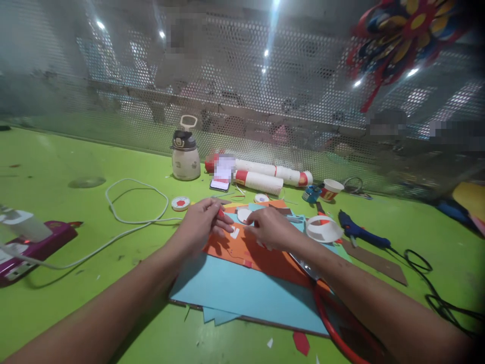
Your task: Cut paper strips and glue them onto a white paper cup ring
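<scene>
I'm working this from afar, bare hands over the tabletop (94, 156). My left hand (204, 215) is closing its grip on a red bit (221, 212), pinching it at the fingertips just above the orange paper (261, 263), probably because it's small. My right hand (272, 227) is hovering or resting near the white disc (244, 216), fingers curling down; can't tell if that grip is holding anything. White scraps (235, 232) are lying between the hands, within reach of both. Orange paper is sitting on blue paper (242, 290), likely serving as a work mat. Scissors (320, 306) are lying partly under my right forearm, presumably for quick reach. Glue gun (364, 234) is resting off right, clear of the sheets, its cord trailing outward, likely to avoid snagging. Stacked cups (259, 181) are lying sideways at the back, seemingly parked; phone (223, 174) is sitting beside them, screen showing.
</scene>
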Motion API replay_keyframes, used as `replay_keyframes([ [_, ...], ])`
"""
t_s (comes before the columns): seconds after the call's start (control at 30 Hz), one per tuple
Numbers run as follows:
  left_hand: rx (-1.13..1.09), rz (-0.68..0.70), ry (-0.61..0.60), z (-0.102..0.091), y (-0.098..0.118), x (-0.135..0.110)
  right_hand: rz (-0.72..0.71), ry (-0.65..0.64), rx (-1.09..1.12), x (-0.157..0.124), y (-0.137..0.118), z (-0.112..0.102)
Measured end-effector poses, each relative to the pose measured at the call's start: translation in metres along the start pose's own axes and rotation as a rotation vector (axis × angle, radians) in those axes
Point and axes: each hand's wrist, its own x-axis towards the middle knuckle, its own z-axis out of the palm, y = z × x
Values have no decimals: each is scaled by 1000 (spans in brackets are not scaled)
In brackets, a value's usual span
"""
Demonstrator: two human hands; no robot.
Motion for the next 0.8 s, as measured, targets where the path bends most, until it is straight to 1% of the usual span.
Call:
replay_keyframes([
  [0.1, -31, 52, 66, -8, 1, 5, -188, -22, -225, 3, -11, 1],
  [0.2, -60, 68, 92, -10, 0, 7, -409, -87, -410, 10, -22, 1],
  [0.27, -74, 64, 97, -10, 0, 7, -517, -136, -517, 17, -27, 1],
  [0.33, -85, 56, 97, -8, 1, 5, -592, -177, -610, 24, -30, 1],
  [0.5, -112, 60, 93, -6, 4, 3, -740, -250, -765, 38, -23, 3],
  [0.6, -119, 71, 99, -8, 5, 4, -810, -263, -808, 44, -17, 5],
  [0.7, -122, 74, 98, -9, 6, 5, -835, -248, -817, 48, -17, 6],
  [0.8, -122, 67, 85, -10, 7, 6, -829, -208, -793, 47, -19, 2],
])
